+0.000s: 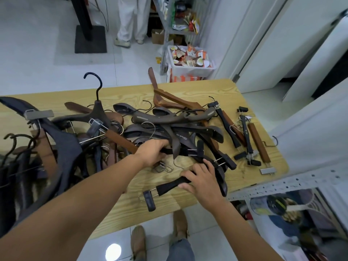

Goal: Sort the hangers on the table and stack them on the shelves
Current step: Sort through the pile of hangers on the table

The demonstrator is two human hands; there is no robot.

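Two bare hands work a heap of hangers spread across a pale wood-grain table, seen from above. The left hand, its arm stretched well forward from the lower left, reaches into the middle of the heap with fingers curled round a short black bar among dark brown coat hangers. The right hand, nearer the table's front edge, lies knuckles up over a black clip hanger. Forefinger and thumb pinch its bar, and the other fingers spread across a dark hanger beside it. That clip hanger lies flat on the tabletop, one clip toward the front edge.

One lettered hanger just beyond the left hand carries white printing (too small and skewed to read with confidence). A reddish-brown wooden hanger sits at the heap's far side. Several slim clip hangers lie together toward the table's right end, apart from the main tangle. At far left, a dark hanger's hook stands upright above the pile.

A perforated metal shelf runs just beside the table's near right corner. On the floor beyond the table stands a white bin full of printed packets, their wording illegible. A person in white trousers stands farther back.
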